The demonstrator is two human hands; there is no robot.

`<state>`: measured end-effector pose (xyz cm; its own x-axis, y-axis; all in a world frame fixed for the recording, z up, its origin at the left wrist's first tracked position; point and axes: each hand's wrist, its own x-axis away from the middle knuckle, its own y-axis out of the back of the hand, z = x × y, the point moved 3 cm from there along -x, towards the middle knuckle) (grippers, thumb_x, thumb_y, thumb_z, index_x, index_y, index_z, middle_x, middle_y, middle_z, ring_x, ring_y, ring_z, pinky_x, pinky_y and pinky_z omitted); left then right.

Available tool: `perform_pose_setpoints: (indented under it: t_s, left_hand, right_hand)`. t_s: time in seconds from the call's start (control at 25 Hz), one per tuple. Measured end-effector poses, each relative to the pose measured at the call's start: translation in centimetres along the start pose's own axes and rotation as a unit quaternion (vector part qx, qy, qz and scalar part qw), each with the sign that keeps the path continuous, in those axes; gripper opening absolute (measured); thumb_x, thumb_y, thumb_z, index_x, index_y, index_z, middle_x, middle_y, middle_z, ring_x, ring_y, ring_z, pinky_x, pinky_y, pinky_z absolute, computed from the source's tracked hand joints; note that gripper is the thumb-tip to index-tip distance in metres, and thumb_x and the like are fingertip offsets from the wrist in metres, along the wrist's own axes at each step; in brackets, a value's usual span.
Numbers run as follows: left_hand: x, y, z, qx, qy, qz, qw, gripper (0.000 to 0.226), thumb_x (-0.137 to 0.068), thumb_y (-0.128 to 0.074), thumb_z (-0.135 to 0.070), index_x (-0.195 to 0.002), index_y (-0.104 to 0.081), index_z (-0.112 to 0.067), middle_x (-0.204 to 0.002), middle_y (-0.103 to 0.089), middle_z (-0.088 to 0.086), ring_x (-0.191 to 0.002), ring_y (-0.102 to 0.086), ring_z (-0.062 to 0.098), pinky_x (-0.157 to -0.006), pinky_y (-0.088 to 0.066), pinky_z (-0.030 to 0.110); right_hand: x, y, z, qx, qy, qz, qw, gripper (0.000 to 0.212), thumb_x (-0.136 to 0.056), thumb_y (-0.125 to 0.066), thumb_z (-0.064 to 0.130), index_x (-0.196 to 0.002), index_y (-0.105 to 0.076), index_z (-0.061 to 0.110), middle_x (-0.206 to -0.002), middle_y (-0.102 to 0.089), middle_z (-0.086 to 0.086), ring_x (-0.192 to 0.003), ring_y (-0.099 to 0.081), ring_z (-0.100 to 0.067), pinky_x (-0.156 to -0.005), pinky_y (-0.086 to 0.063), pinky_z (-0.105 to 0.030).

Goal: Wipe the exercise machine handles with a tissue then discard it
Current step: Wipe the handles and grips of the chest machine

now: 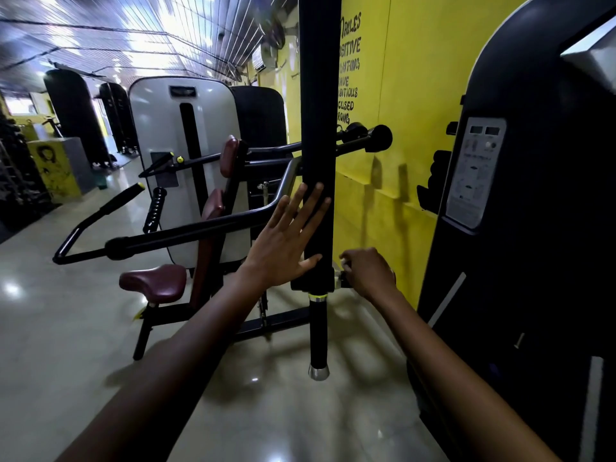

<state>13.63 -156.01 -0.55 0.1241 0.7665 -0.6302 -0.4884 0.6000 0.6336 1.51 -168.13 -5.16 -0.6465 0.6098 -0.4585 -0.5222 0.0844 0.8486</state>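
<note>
Left hand [283, 241] is pressing flat, fingers spread wide, against the black vertical pad [318, 128]; right hand [368, 273] is curling its grip around a white tissue [343, 263] beside the pad's base.

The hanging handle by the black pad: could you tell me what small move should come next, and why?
Probably slide the right hand, which grips something white, likely the tissue, down onto the handle. The left hand lies flat on the pad, steadying it, and the handle hangs untouched.
</note>
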Motion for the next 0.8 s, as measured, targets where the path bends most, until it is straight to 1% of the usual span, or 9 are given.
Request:
perform_pose_setpoints:
  t_s: [0.08,0.24,0.36,0.44,0.48,0.56,0.64,0.72,0.8]
  left_hand:
    - [0.0,0.0,0.1,0.006,-0.001,-0.003,1.0,0.092,-0.087,-0.042,-0.061,-0.151,0.001,-0.012,-0.159,0.003,0.015,-0.146,0.002,0.034,-0.118,-0.015,0.051]
    - [0.0,0.0,0.0,0.003,-0.001,-0.002,1.0,0.092,-0.087,-0.043,-0.061,-0.151,0.002,-0.012,-0.159,0.004,0.014,-0.146,0.002,0.034,-0.118,-0.013,0.05]
    - [0.0,-0.1,-0.1,0.004,0.0,-0.007,1.0,0.093,-0.087,-0.044,-0.06,-0.151,0.004,-0.012,-0.159,0.005,0.014,-0.146,0.002,0.034,-0.118,-0.013,0.05]
    - [0.0,-0.1,-0.1,0.004,0.001,-0.007,1.0,0.094,-0.087,-0.044,-0.061,-0.151,0.003,-0.012,-0.158,0.006,0.014,-0.146,0.002,0.034,-0.119,-0.013,0.05]
    - [0.0,-0.1,-0.1,0.005,0.001,-0.006,1.0,0.094,-0.086,-0.045,-0.061,-0.151,0.002,-0.012,-0.158,0.006,0.014,-0.147,0.002,0.034,-0.118,-0.013,0.05]
    - [0.0,-0.1,-0.2,0.005,0.003,-0.004,1.0,0.094,-0.086,-0.046,-0.06,-0.152,0.001,-0.011,-0.159,0.005,0.014,-0.147,0.002,0.034,-0.118,-0.013,0.05]
    - [0.0,-0.1,-0.2,0.003,0.004,-0.003,1.0,0.095,-0.086,-0.046,-0.06,-0.151,0.002,-0.012,-0.159,0.005,0.014,-0.147,0.002,0.034,-0.118,-0.013,0.05]
    - [0.0,-0.1,-0.1,0.004,0.006,-0.002,1.0,0.095,-0.086,-0.046,-0.06,-0.151,0.003,-0.012,-0.159,0.007,0.013,-0.147,0.003,0.033,-0.119,-0.012,0.049]
    - [0.0,-0.2,-0.1,0.008,0.006,-0.001,1.0,0.094,-0.086,-0.047,-0.06,-0.152,0.002,-0.012,-0.159,0.007,0.014,-0.147,0.003,0.033,-0.119,-0.012,0.049]
  right_hand:
    - [0.1,-0.3,-0.1,0.025,0.024,0.055,0.998,0.019,-0.086,-0.051,0.017,-0.094,-0.068,0.012,-0.095,-0.068,-0.009,-0.088,-0.063,-0.029,-0.061,-0.037,-0.028]
    - [-1.0,0.4,-1.3,-0.058,0.048,0.1,0.992,0.019,-0.081,-0.055,0.021,-0.084,-0.07,0.01,-0.093,-0.07,-0.01,-0.086,-0.064,-0.027,-0.066,-0.051,-0.037]
    - [-1.4,2.2,-1.8,-0.071,0.033,-0.042,0.996,0.015,-0.086,-0.059,0.019,-0.078,-0.065,0.008,-0.081,-0.066,-0.012,-0.077,-0.061,-0.029,-0.055,-0.039,-0.031]
    - [-1.0,2.2,-1.5,-0.057,0.056,-0.07,0.994,0.009,-0.086,-0.06,0.016,-0.084,-0.063,0.008,-0.082,-0.066,-0.012,-0.078,-0.061,-0.031,-0.056,-0.04,-0.032]
    - [-0.6,1.6,-1.2,-0.05,0.071,-0.039,0.995,0.009,-0.085,-0.06,0.015,-0.09,-0.062,0.008,-0.085,-0.066,-0.013,-0.08,-0.062,-0.032,-0.058,-0.04,-0.034]
    - [0.2,0.1,-1.0,-0.028,0.085,0.048,0.995,0.024,-0.085,-0.057,0.011,-0.109,-0.055,0.009,-0.092,-0.066,-0.017,-0.084,-0.061,-0.036,-0.057,-0.036,-0.033]
    - [0.5,-0.5,-1.2,-0.025,0.079,0.082,0.993,0.041,-0.084,-0.055,0.007,-0.123,-0.047,0.013,-0.096,-0.065,-0.017,-0.087,-0.06,-0.037,-0.051,-0.031,-0.031]
    - [0.1,-0.6,-1.6,-0.054,0.076,0.107,0.99,0.048,-0.079,-0.06,0.001,-0.125,-0.052,0.015,-0.102,-0.066,-0.015,-0.093,-0.062,-0.034,-0.056,-0.042,-0.032]
    - [-0.3,-0.7,-2.1,-0.085,0.078,0.138,0.984,0.042,-0.077,-0.066,0.001,-0.117,-0.063,0.015,-0.106,-0.068,-0.013,-0.099,-0.064,-0.029,-0.072,-0.052,-0.037]
